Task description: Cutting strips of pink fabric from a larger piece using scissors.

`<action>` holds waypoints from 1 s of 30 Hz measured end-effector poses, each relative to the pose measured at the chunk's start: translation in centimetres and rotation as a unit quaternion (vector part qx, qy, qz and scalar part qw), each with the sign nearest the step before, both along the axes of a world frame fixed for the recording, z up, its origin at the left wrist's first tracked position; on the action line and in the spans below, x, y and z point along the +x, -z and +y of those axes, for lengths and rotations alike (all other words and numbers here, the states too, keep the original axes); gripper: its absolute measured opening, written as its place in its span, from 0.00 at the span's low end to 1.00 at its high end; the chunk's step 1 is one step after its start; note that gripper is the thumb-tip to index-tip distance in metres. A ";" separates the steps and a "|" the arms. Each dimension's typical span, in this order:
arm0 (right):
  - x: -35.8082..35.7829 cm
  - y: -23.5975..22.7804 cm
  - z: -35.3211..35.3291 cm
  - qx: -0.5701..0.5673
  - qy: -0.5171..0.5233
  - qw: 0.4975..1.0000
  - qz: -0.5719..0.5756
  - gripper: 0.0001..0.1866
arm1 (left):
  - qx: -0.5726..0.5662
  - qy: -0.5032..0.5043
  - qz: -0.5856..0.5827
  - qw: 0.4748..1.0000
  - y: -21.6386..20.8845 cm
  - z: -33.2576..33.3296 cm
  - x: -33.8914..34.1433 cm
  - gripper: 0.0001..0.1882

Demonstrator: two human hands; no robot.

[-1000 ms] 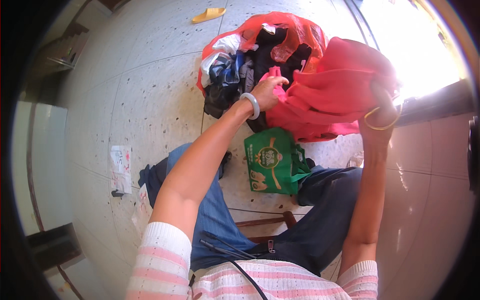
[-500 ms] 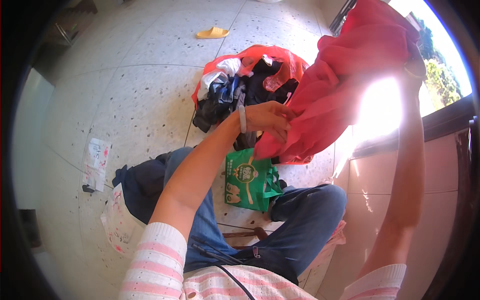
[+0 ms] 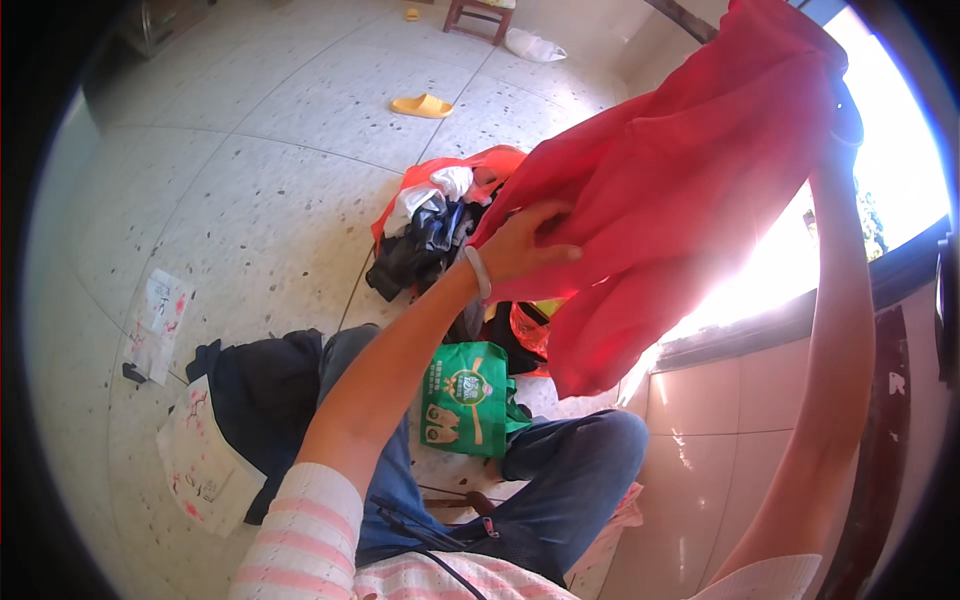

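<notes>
- One head-worn fisheye view is looking steeply down over the person's own arms and lap — close in.
- It is facing the pale speckled tile floor (image 3: 250, 200), edges bending toward the rim.

I see a pale speckled tile floor (image 3: 250, 170), a wooden stool (image 3: 478, 14) at twelve o'clock, and a bright window (image 3: 900, 190) (glaring sunlight) at three o'clock.
</notes>
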State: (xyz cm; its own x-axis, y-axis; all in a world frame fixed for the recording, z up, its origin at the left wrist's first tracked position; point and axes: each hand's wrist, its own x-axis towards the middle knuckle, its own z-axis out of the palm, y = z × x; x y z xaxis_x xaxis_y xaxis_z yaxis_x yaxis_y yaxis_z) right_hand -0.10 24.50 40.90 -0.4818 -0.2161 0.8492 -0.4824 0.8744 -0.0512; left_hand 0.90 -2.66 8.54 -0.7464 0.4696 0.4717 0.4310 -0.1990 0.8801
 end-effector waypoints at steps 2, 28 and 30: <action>0.3 0.0 -1.1 -0.029 0.003 0.999 -0.015 0.22 | 0.047 -0.030 -0.028 0.998 -0.3 0.1 0.6 0.32; -4.9 19.4 -1.8 -0.137 -0.091 0.979 -0.122 0.05 | -0.045 -0.202 0.104 0.973 2.8 2.4 -1.7 0.26; -2.6 18.0 -4.5 0.007 -0.197 0.979 -0.046 0.05 | -0.022 -0.195 0.014 0.980 3.6 2.5 -2.3 0.24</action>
State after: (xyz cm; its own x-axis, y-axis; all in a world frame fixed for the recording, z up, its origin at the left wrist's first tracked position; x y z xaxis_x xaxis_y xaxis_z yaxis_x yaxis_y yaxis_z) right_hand -2.72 20.05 22.92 -0.4335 -0.4122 0.8014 -0.7765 0.6221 -0.1001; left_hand -1.37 -0.21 4.95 -0.8602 0.1723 0.4800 0.4908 0.0241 0.8709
